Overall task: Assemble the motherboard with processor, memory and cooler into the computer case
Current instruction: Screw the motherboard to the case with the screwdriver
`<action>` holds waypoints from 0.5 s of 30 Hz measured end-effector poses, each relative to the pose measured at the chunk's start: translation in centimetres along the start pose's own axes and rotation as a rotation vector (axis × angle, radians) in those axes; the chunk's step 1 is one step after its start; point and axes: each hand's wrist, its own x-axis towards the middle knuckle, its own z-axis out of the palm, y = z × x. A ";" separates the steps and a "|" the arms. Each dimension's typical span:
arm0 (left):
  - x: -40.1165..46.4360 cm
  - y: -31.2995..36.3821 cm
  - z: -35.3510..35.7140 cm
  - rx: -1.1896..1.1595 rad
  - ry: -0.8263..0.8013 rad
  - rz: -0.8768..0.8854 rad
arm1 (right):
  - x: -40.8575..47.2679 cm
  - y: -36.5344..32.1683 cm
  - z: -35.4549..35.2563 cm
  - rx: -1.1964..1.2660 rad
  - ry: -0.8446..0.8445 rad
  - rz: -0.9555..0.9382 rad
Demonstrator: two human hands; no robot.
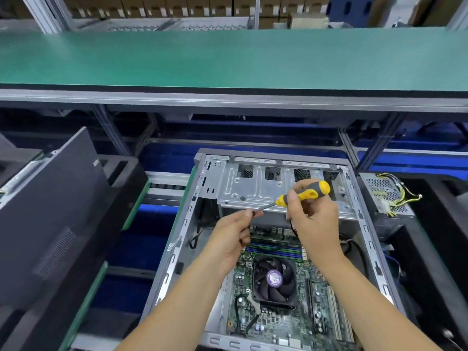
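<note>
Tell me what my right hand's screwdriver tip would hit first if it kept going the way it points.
The left hand's fingertips, apparently pinching a small dark screw at the screwdriver tip; the right hand aims it there.

Bright, even overhead light, soft shadows inside the case [177, 249] (edges bowed by the wide lens), slight overall softness.

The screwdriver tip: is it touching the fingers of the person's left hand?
Touching. The head view shows the screwdriver's dark tip meeting the left hand's fingertips, which pinch something small and dark against it. The right hand grips the yellow handle.
</note>
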 end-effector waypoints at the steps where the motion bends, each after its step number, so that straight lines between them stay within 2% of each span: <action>1: 0.0 0.0 0.0 -0.003 -0.005 0.004 | -0.1 0.0 0.0 0.001 -0.003 0.003; 15: 0.2 -0.2 -0.3 -0.010 -0.028 0.025 | -0.2 -0.4 -0.4 0.075 -0.033 0.061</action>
